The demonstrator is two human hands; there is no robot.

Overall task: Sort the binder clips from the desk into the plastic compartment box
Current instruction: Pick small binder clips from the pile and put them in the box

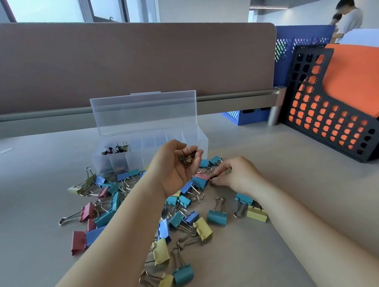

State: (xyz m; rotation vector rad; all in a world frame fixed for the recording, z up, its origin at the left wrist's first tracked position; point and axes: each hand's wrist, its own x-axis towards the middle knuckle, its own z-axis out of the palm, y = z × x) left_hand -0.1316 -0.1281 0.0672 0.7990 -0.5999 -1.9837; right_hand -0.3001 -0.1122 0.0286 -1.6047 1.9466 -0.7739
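So, picking's the step in hand: coloured metal binder clips [184, 274] are heaped from the grey desk's [304, 193] near edge, small dark clips [186, 158] are cupped in the left hand [174, 167], and another small clip [228, 171] is pinched by the right hand [239, 176]. Next they'd likely be dropped into the clear plastic compartment box [197, 141] behind. No writing can be read.

L grip [174, 167] palm-up, cupped round small clips [187, 158]; R grip [237, 176] palm-down, pinch on clip [228, 171].

No readable text, labels, brands or numbers anywhere in view.
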